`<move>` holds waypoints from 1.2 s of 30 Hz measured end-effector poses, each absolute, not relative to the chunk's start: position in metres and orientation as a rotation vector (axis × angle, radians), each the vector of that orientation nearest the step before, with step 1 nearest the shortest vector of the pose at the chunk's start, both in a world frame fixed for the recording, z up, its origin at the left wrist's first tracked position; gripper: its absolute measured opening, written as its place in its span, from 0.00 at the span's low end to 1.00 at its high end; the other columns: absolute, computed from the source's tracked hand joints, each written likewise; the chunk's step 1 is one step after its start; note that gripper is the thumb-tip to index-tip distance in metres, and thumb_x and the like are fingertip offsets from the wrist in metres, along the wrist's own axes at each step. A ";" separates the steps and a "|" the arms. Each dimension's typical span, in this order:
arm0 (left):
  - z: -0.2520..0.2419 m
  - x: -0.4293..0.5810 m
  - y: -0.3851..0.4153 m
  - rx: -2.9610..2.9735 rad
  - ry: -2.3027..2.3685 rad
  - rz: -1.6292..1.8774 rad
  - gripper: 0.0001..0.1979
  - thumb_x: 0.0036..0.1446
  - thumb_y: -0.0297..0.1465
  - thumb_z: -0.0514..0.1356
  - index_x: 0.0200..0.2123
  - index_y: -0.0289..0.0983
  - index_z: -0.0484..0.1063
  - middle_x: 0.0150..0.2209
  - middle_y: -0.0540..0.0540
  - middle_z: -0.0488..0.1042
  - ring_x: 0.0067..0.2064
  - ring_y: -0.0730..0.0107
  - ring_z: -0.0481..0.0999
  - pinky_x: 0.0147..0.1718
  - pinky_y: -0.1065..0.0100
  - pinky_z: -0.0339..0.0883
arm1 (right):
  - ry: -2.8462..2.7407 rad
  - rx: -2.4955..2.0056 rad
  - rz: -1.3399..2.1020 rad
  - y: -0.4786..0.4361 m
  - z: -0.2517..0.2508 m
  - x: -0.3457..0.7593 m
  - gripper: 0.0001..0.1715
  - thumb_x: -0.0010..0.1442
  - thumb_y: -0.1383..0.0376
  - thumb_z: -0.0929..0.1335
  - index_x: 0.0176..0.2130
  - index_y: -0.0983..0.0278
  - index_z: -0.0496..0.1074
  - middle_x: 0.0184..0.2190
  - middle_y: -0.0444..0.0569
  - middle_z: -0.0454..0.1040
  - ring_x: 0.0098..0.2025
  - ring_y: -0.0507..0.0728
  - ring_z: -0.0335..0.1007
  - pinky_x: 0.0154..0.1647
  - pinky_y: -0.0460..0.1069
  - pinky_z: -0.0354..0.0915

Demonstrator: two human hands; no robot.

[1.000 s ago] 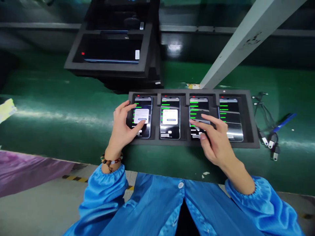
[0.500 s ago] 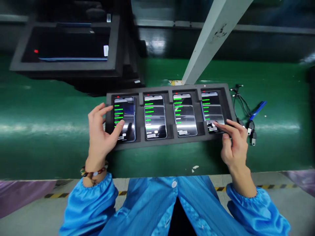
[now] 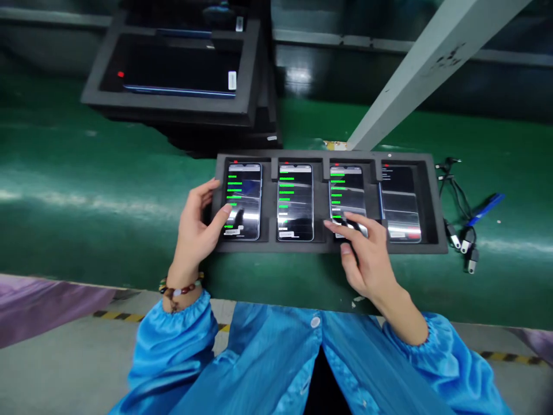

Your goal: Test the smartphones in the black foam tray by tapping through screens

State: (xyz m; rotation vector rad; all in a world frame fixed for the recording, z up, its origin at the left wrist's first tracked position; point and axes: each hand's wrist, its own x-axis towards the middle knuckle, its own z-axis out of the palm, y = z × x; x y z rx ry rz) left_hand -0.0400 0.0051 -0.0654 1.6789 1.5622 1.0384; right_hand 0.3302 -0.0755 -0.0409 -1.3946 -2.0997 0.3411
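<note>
A long dark foam tray (image 3: 268, 248) lies on the green table, with several smartphones side by side in its slots. My left hand (image 3: 196, 222) rests at the tray's left end, fingers by the rim and thumb over the leftmost smartphone (image 3: 248, 204). Over the lower part of the third smartphone (image 3: 345, 187) is my right hand (image 3: 367, 253), fingers apart; whether a fingertip touches the screen I cannot tell. Green-marked lines of text show on that screen, the leftmost one and the second smartphone (image 3: 296, 202). The rightmost smartphone (image 3: 400, 202) has a mostly dark screen.
Stacked dark trays (image 3: 173, 109) holding more phones stand at the back left. A slanting grey post (image 3: 401, 86) rises behind the tray. Black cables (image 3: 460, 196) with metal plugs and a blue strip-like object (image 3: 486, 208) lie to the right.
My right hand has moved left from the rightmost smartphone to the third one. The rightmost screen has lost its green lines. My left hand stays at the tray's left end; the view has shifted.
</note>
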 end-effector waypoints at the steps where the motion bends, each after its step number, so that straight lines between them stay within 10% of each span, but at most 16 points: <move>1: -0.066 -0.042 0.004 1.680 1.553 1.025 0.30 0.69 0.42 0.67 0.70 0.44 0.68 0.71 0.39 0.72 0.72 0.52 0.73 0.75 0.47 0.65 | -2.152 -1.343 0.375 -0.072 -0.039 0.320 0.29 0.71 0.71 0.64 0.67 0.56 0.70 0.62 0.51 0.80 0.70 0.67 0.68 0.67 0.65 0.63; 11: -0.062 -0.057 -0.002 1.792 1.382 0.855 0.38 0.67 0.44 0.69 0.74 0.49 0.61 0.81 0.40 0.54 0.80 0.43 0.58 0.79 0.38 0.55 | -2.051 -1.336 0.384 -0.066 -0.036 0.327 0.27 0.73 0.70 0.64 0.66 0.56 0.73 0.61 0.52 0.80 0.70 0.68 0.69 0.66 0.67 0.65; 20: -0.074 -0.045 0.016 1.727 1.623 1.014 0.33 0.62 0.44 0.72 0.66 0.45 0.69 0.65 0.41 0.76 0.61 0.53 0.80 0.65 0.45 0.73 | -1.848 -1.500 0.273 -0.073 -0.034 0.363 0.23 0.74 0.65 0.64 0.63 0.54 0.78 0.56 0.52 0.84 0.68 0.72 0.71 0.66 0.72 0.68; 36: -0.064 -0.050 0.007 1.791 1.530 0.894 0.39 0.65 0.47 0.70 0.73 0.48 0.62 0.72 0.40 0.67 0.71 0.47 0.71 0.73 0.42 0.64 | -1.598 -1.727 0.041 -0.085 -0.041 0.429 0.23 0.74 0.61 0.64 0.60 0.54 0.81 0.54 0.53 0.84 0.67 0.71 0.74 0.70 0.75 0.67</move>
